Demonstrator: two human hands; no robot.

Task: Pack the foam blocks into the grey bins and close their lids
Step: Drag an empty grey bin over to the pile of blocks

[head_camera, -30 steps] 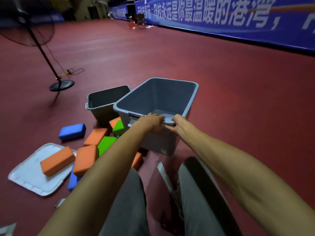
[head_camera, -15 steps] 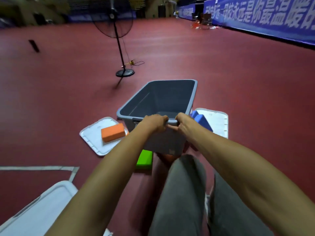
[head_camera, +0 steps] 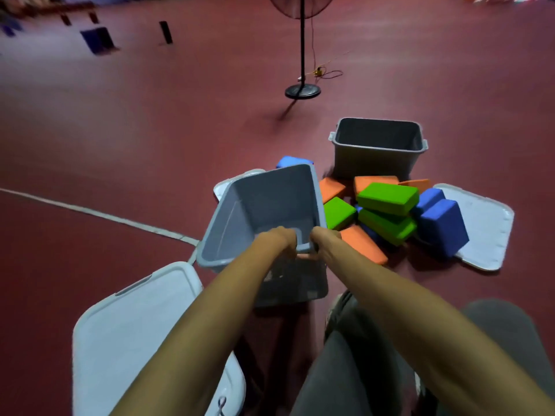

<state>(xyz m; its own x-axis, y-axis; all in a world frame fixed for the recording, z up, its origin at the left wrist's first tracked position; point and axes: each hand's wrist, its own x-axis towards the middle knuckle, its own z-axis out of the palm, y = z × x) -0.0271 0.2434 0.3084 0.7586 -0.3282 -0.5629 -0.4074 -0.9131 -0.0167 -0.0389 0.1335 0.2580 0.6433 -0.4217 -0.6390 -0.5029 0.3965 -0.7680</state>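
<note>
Both hands hold the near rim of an empty light-grey bin above the red floor, tilted to the left. My left hand and my right hand grip it side by side. To its right lies a pile of foam blocks: green, orange and blue. A second, darker grey bin stands empty and upright behind the pile. One more blue block peeks out behind the held bin.
A white lid lies at the lower left, another lid under the blue blocks at the right, and a third lid's edge behind the held bin. A standing fan with a cable is beyond. My grey-trousered legs are below.
My view has swung left, so the block pile and the second bin now lie to the right. The held bin has tilted and moved towards the lid at the lower left. Both hands keep their grip.
</note>
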